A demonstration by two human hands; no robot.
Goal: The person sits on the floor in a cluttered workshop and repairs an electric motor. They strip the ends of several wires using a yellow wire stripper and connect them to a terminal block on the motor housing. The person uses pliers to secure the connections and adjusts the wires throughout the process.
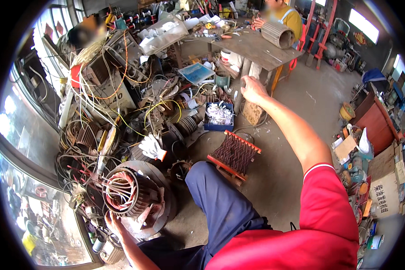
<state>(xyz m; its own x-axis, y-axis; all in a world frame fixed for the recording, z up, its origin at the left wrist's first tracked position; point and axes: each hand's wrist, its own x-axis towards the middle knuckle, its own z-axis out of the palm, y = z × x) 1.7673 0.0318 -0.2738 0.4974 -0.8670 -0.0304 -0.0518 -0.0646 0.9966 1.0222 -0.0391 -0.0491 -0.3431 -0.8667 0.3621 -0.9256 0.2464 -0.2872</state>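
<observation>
My left hand (113, 221) grips the lower side of a ribbed motor housing (145, 188) with red and pale wire windings (120, 191) inside, on a round metal base (162, 211). My right hand (252, 89) is raised ahead at arm's length, index finger out and the others partly bent, with nothing visible in it; behind it are a metal table's legs and a wooden block (254, 111). A white glove (150, 146) lies above the housing. An orange rack of dark zigzag strips (233, 155) stands right of my knee.
A cluttered heap of cables (94, 96) and metal parts lines the left, with a blue box (219, 120). A co-worker (285, 18) is behind a metal table (238, 45) bearing a ribbed cylinder (276, 35). Boxes (382, 189) and a red-brown container (373, 119) line the right.
</observation>
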